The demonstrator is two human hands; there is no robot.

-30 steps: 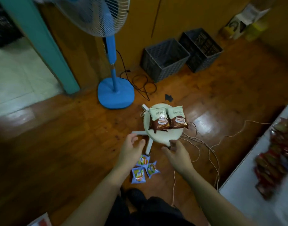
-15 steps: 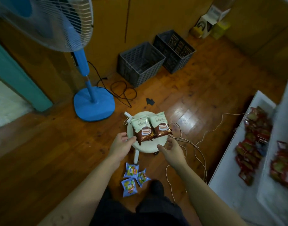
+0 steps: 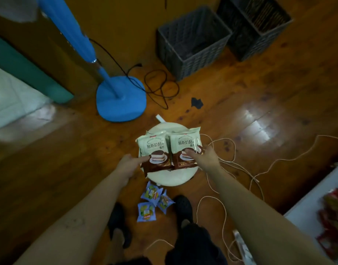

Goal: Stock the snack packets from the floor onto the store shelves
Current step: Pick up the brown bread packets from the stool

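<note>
Over the stool (image 3: 170, 178), my left hand (image 3: 129, 164) and right hand (image 3: 205, 158) pinched the cake packets (image 3: 154, 148) by lower corners; light, slippery film, I reckoned.

- This looks like a small shop or its stock corner, plainly kept.
- At the right edge, a white shelf (image 3: 305, 205) carries rows of red snack packets (image 3: 332, 207).
- A grey crate (image 3: 193, 41) and a darker crate (image 3: 256, 25) stand by the wall on the wooden floor (image 3: 260, 92).
- Loose stock includes cake packets (image 3: 154, 150) on a white stool (image 3: 170, 176), with blue packets (image 3: 146, 212) on the floor beside it.
- A blue pedestal fan (image 3: 121, 100) stands near.
</note>
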